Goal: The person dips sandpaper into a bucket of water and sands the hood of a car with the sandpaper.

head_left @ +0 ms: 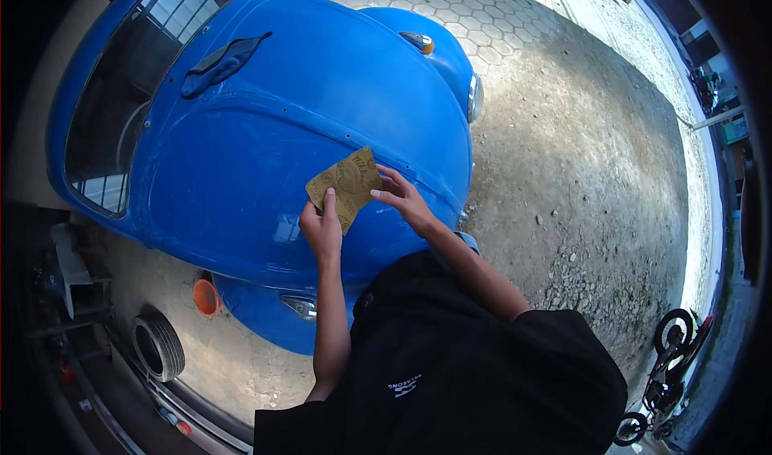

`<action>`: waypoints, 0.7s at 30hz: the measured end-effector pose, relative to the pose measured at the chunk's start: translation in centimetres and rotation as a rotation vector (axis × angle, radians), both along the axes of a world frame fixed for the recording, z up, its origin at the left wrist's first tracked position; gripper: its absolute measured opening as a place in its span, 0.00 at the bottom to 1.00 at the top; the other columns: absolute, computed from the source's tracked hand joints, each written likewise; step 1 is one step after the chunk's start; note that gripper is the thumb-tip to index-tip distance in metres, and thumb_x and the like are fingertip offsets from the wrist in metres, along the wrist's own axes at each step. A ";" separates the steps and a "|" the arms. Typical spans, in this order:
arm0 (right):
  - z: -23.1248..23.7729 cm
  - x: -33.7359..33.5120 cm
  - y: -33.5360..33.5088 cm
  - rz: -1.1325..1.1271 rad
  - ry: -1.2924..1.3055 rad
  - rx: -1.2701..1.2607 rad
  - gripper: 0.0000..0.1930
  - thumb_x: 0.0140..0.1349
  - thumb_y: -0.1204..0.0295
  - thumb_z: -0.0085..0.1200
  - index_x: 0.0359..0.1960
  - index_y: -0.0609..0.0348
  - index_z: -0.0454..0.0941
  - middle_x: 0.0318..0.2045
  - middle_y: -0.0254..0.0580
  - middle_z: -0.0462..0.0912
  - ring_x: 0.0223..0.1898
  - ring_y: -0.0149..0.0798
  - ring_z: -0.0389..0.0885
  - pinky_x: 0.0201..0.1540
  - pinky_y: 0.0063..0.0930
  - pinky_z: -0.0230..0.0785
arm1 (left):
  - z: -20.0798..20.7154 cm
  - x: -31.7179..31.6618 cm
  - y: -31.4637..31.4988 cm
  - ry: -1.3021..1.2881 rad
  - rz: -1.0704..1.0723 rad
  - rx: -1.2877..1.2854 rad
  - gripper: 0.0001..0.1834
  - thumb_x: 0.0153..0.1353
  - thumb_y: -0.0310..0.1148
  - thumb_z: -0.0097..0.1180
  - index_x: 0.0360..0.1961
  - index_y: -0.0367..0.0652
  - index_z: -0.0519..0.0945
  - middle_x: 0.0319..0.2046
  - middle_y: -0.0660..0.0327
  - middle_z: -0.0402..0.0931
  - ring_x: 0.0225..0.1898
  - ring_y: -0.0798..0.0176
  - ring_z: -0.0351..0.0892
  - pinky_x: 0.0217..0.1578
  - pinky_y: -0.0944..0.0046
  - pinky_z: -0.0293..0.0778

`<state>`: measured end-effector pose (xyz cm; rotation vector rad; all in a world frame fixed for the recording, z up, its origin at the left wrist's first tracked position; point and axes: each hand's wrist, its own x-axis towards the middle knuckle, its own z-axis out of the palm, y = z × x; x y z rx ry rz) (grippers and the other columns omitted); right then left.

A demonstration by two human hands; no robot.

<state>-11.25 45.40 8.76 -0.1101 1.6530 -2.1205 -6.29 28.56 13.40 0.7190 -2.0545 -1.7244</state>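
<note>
A creased, yellow-brown sheet of sandpaper [347, 183], its printed back facing up, is held above the blue car hood [241, 161]. My left hand [321, 228] grips its lower left part, thumb on top and fingers underneath. At the right edge, my right hand [404, 201] pinches the sheet between thumb and fingers. Dull streaks and scuffs mark the hood's blue paint, and a raised ridge with small holes runs along its middle. Farther up on the car body lies a dark blue cloth [225, 65], near the windshield [121, 93].
Below the near fender with its headlight [301, 307] are an orange bucket [207, 297] and a tire [158, 347]. The far fender carries an orange turn signal [418, 43]. Gravelly ground [563, 189] lies to the right, with a parked motorcycle [667, 366] at the lower right.
</note>
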 end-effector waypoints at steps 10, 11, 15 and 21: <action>1.1 1.3 0.7 -0.137 0.178 0.221 0.20 0.61 0.71 0.61 0.55 0.59 0.75 0.43 0.42 0.83 0.44 0.34 0.82 0.38 0.29 0.76 | -1.5 1.3 1.4 -0.144 -0.248 0.026 0.18 0.71 0.38 0.49 0.45 0.33 0.81 0.36 0.59 0.83 0.37 0.71 0.78 0.37 0.68 0.71; 1.5 1.8 0.5 -0.135 0.215 0.252 0.19 0.61 0.71 0.60 0.54 0.60 0.75 0.43 0.43 0.83 0.44 0.35 0.83 0.37 0.30 0.77 | -1.4 1.4 1.5 -0.121 -0.333 -0.049 0.20 0.72 0.39 0.46 0.55 0.35 0.78 0.46 0.55 0.80 0.43 0.65 0.79 0.40 0.65 0.76; 2.4 3.3 0.3 -0.112 0.343 0.298 0.19 0.61 0.73 0.58 0.55 0.60 0.74 0.43 0.46 0.82 0.45 0.39 0.84 0.36 0.31 0.78 | -0.7 2.4 2.9 -0.076 -0.351 0.412 0.28 0.72 0.41 0.45 0.70 0.46 0.62 0.63 0.52 0.65 0.53 0.54 0.76 0.42 0.51 0.83; 1.3 4.1 1.2 -0.076 0.149 0.116 0.20 0.61 0.74 0.56 0.56 0.59 0.74 0.45 0.45 0.81 0.46 0.38 0.82 0.42 0.30 0.77 | -1.9 2.9 3.1 -0.232 -0.243 -0.012 0.28 0.70 0.39 0.52 0.68 0.44 0.65 0.59 0.53 0.68 0.51 0.59 0.78 0.41 0.62 0.79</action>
